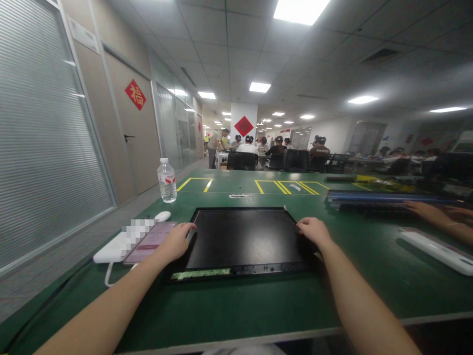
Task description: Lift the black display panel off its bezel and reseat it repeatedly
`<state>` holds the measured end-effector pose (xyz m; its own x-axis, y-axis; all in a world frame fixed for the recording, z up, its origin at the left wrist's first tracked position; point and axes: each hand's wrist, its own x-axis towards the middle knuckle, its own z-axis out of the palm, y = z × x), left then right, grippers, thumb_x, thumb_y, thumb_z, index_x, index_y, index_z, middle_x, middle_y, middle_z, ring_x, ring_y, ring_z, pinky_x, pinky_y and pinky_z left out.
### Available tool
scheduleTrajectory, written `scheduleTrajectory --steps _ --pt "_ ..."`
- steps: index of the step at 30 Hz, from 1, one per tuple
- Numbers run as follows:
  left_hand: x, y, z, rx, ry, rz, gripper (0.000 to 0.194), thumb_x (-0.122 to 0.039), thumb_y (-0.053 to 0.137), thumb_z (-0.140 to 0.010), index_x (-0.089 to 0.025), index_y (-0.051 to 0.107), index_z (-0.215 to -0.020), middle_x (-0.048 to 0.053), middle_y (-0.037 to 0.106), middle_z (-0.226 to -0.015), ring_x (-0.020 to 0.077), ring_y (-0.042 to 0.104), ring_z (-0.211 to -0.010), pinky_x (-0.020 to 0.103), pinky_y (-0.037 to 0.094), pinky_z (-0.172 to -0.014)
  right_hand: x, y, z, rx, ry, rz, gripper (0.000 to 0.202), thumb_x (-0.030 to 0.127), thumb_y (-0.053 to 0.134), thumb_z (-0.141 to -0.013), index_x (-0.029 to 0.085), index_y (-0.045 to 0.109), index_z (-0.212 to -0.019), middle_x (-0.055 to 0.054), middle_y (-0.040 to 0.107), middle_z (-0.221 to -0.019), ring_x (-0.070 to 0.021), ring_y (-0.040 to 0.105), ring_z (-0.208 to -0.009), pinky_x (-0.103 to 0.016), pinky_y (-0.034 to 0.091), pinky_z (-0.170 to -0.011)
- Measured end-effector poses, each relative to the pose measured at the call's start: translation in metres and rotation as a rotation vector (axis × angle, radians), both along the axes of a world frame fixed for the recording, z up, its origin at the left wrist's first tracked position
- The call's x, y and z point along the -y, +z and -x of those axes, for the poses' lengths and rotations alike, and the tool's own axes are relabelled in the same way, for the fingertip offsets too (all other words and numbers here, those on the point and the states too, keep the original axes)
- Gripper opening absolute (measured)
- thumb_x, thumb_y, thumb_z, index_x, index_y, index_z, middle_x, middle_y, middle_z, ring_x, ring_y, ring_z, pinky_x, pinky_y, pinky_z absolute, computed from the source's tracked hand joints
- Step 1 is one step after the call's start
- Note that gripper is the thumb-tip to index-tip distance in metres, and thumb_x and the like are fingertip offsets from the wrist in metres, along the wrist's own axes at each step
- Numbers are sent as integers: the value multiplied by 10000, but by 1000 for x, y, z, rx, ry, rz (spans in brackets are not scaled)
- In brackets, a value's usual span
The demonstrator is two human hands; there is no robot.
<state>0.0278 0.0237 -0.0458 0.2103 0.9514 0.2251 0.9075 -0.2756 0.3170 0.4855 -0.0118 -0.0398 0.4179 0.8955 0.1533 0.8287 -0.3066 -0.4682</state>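
A flat black display panel (240,236) with a thin dark frame lies on the green table in front of me. Along its near edge, a green circuit strip (201,274) shows at the left. My left hand (178,240) pinches the panel's left side, thumb and fingers closed at the frame. On the opposite side, my right hand (314,230) has its fingers closed on the right edge, near the far corner. The undersides of the fingers are partly hidden.
Left of the panel lie a phone (155,239), a white power bank (111,246) with a cable and a white mouse-like object (162,216). A water bottle (167,182) stands behind. At the right, a co-worker's hand (424,211) touches blurred dark panels (384,198) beside a white device (438,251).
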Motion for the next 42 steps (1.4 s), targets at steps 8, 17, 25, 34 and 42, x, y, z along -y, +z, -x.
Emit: scheduleTrajectory --steps 8,17,25,34,42 --pt "4 4 2 108 12 108 522 -20 412 -782 -139 677 -1216 160 691 -1283 295 638 -1189 388 452 -1017 0 -1 -2 12 9 4 293 294 546 -795 231 800 -927 -60 757 -840 -211 677 -819 -264 438 -636" --pt "12 15 1 855 6 289 550 -46 517 -653 -216 626 -1164 66 767 -1074 241 737 -843 320 579 -720 -7 -8 -11 21 16 7 296 316 535 -793 254 797 -914 -52 756 -858 -220 678 -827 -276 444 -649" --pt "22 30 -10 1252 165 341 298 -18 559 -763 -180 656 -993 48 778 -930 158 713 -633 229 553 -537 -10 -11 -15 15 12 10 290 325 535 -800 258 795 -906 -57 757 -872 -223 678 -830 -283 446 -651" --pt "14 21 -9 1396 217 556 651 -89 686 -804 -173 495 -1420 85 785 -773 233 738 -589 330 601 -568 -9 -10 -14 -1 4 6 268 311 546 -797 257 796 -881 -47 758 -861 -218 679 -830 -276 439 -645" --pt "9 11 -4 1424 105 660 852 -133 837 -664 -116 472 -1434 123 796 -848 265 760 -678 365 614 -668 -6 -8 -12 -40 -13 0 255 320 557 -797 258 792 -874 -47 753 -814 -222 685 -793 -271 439 -621"
